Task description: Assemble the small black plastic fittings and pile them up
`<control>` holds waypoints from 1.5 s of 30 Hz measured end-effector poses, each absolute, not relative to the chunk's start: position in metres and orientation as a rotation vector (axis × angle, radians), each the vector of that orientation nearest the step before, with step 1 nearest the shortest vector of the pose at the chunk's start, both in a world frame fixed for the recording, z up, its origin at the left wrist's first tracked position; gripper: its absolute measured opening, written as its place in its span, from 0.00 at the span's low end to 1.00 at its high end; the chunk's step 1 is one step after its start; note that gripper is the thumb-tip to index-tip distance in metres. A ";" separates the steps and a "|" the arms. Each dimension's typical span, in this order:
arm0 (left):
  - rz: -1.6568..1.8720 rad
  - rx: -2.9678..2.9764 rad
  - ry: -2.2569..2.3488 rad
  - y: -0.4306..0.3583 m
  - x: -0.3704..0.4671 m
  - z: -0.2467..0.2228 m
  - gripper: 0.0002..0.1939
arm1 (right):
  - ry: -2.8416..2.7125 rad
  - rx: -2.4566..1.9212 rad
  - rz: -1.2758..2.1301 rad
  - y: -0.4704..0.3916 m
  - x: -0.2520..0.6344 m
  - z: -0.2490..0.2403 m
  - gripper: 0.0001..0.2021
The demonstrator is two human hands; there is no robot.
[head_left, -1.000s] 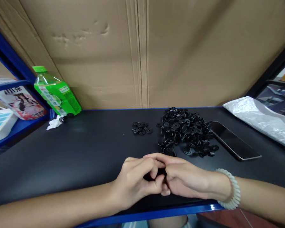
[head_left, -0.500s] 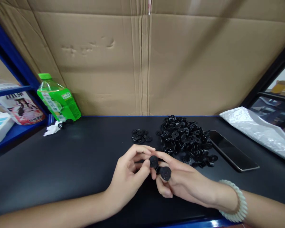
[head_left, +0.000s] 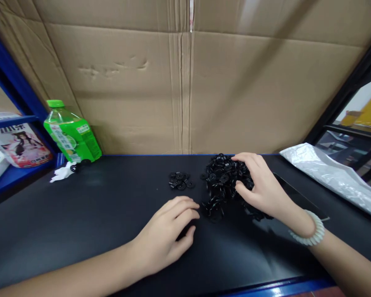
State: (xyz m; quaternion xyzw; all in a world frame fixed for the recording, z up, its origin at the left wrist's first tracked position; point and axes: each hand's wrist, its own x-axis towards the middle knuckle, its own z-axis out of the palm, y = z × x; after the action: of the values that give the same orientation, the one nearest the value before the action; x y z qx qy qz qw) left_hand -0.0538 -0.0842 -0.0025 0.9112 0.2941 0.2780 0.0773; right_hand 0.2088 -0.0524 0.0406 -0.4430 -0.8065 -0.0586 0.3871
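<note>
A heap of small round black plastic parts [head_left: 221,181], some with holes, lies on the black tabletop [head_left: 111,231]. My right hand [head_left: 264,187] is over the heap's right side, its thumb and fingers apart. Several loose parts [head_left: 214,208] lie at the heap's front left edge. My left hand [head_left: 170,231] rests low over the table just left of these, with loosely bent fingers, the thumb apart, and nothing visible in it. Behind it sits a smaller group of the same black parts [head_left: 181,180].
A dark phone [head_left: 297,198] lies partly behind my right hand. Right of it is a silvery plastic bag [head_left: 327,175]. A green-labelled bottle [head_left: 74,134], a white crumpled tissue [head_left: 62,172] and a blue shelf [head_left: 18,171] stand at the left. A cardboard sheet [head_left: 126,90] closes the back.
Both hands held black parts together in front of the heap; now they are apart. My right hand has moved right and forward over the heap. Some parts now lie further forward at its left.
</note>
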 end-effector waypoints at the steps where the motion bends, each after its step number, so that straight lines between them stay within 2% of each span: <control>1: 0.778 2.750 0.971 -0.081 -0.056 -0.003 0.12 | -2.054 -1.060 -0.073 -0.058 0.205 0.040 0.21; 3: 0.666 2.778 1.145 -0.074 -0.059 -0.004 0.16 | -2.108 -0.883 0.181 -0.076 0.192 0.038 0.21; 5: 0.557 2.788 1.264 -0.070 -0.062 -0.004 0.20 | -2.278 -0.702 0.599 -0.094 0.178 0.035 0.21; 7: 0.486 2.804 1.301 -0.067 -0.064 -0.004 0.21 | -2.425 -0.558 0.951 -0.106 0.167 0.031 0.24; 9: 0.484 2.831 1.266 -0.066 -0.064 -0.004 0.19 | -2.480 -0.535 1.149 -0.109 0.161 0.026 0.27; 16: 0.620 2.784 1.034 -0.066 -0.063 -0.005 0.12 | -2.142 -0.840 1.113 -0.088 0.166 0.005 0.20; 24: 0.744 2.697 1.171 -0.053 -0.066 -0.010 0.07 | -1.958 -0.798 1.154 -0.083 0.164 0.001 0.16; 28: 0.800 2.621 1.201 -0.040 -0.070 -0.012 0.02 | -1.947 -0.805 1.143 -0.087 0.164 0.006 0.14; 31: 0.923 2.545 1.208 -0.035 -0.072 -0.012 0.04 | -1.958 -0.816 1.162 -0.090 0.163 0.005 0.14; 37: 1.262 2.389 1.248 -0.050 -0.068 -0.006 0.06 | -1.754 -0.813 1.519 -0.087 0.160 -0.007 0.13; 45: 1.212 2.114 0.940 -0.084 -0.050 0.001 0.09 | -1.471 -0.773 1.856 -0.087 0.153 -0.010 0.16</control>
State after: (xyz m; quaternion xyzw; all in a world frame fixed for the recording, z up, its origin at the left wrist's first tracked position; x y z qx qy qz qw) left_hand -0.0497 -0.0845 0.0010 0.7812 0.3472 0.4480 0.2617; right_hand 0.1525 -0.0868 -0.0099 -0.2941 -0.5595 0.7060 0.3194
